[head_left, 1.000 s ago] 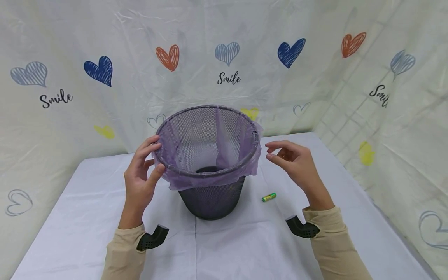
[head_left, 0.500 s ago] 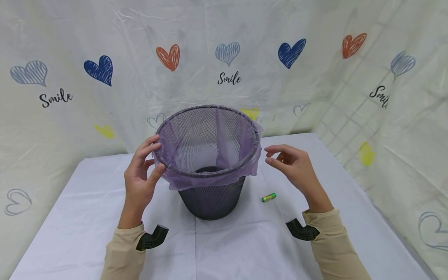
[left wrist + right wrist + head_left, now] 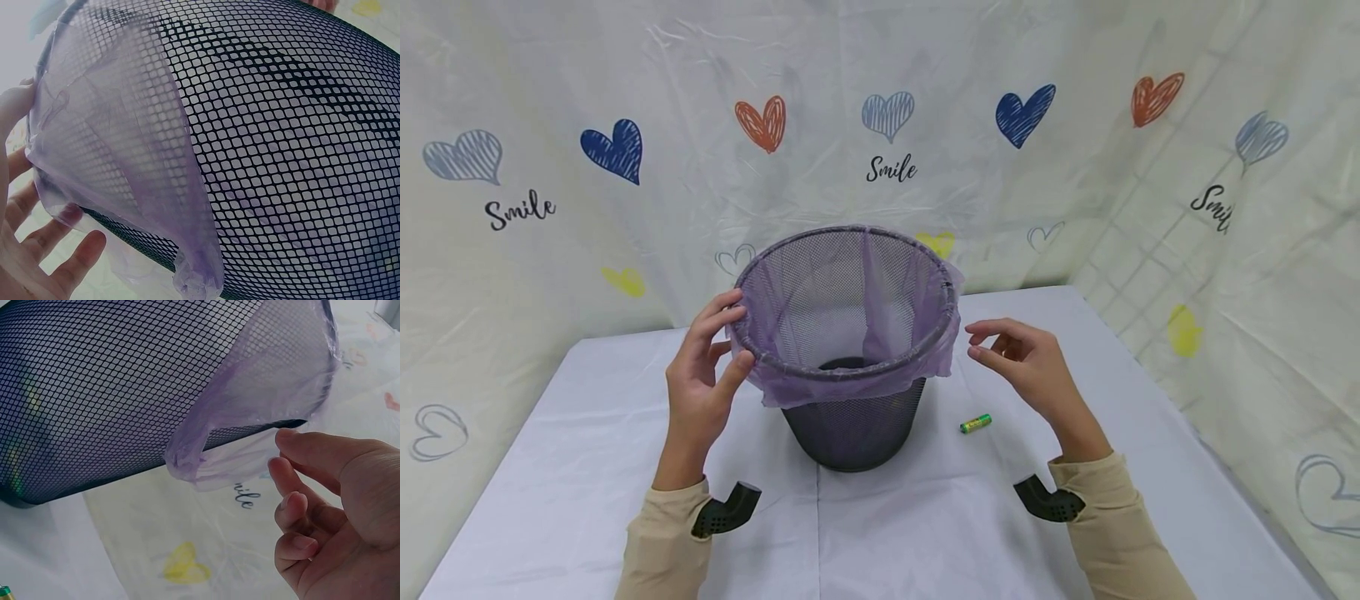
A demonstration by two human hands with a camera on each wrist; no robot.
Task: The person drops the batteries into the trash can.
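A black mesh wastebasket (image 3: 853,433) stands upright, with a thin purple bin bag (image 3: 842,387) lining it and folded out over the rim. My left hand (image 3: 700,375) touches the left side of the rim with its fingertips and thumb; in the left wrist view its fingers (image 3: 87,253) are spread beside the bag. To the right of the basket, my right hand (image 3: 1026,362) hovers apart from it, fingers loosely bent and holding nothing. On the table below that hand lies a small green and yellow battery (image 3: 976,423), its end just showing in the right wrist view.
A white cloth covers the table (image 3: 895,542). Close behind it hangs a pale curtain (image 3: 820,50) printed with hearts and "Smile", which continues along the right side. Black angled mounts (image 3: 1048,500) sit on both sleeves.
My right hand has sunk slightly toward the table, beside the basket. The left hand, wastebasket, bag and battery stay where they were.
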